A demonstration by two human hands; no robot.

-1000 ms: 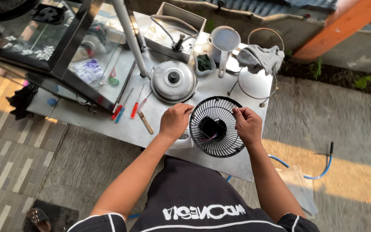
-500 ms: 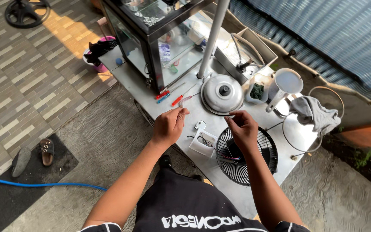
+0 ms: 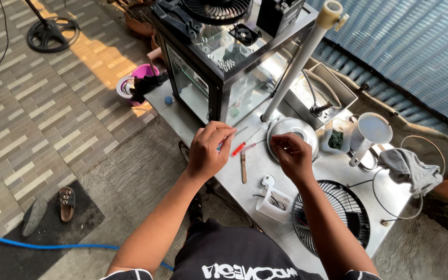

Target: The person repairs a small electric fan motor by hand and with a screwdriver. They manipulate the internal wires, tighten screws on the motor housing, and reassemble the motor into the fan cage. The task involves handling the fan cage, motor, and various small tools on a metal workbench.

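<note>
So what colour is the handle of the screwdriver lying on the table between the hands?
Red, seen in the head view: the screwdriver lies between both hands.

Both hands over a metal table (image 3: 265,171): left hand (image 3: 207,151) near screwdrivers (image 3: 239,149), right hand (image 3: 292,155) beside a round fan housing (image 3: 292,136).

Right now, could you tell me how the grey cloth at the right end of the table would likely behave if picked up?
The grey cloth lies crumpled in soft folds, so it would probably hang limp and weigh little. It drapes over a wire ring, so lifting it might snag or drag that ring.
</note>
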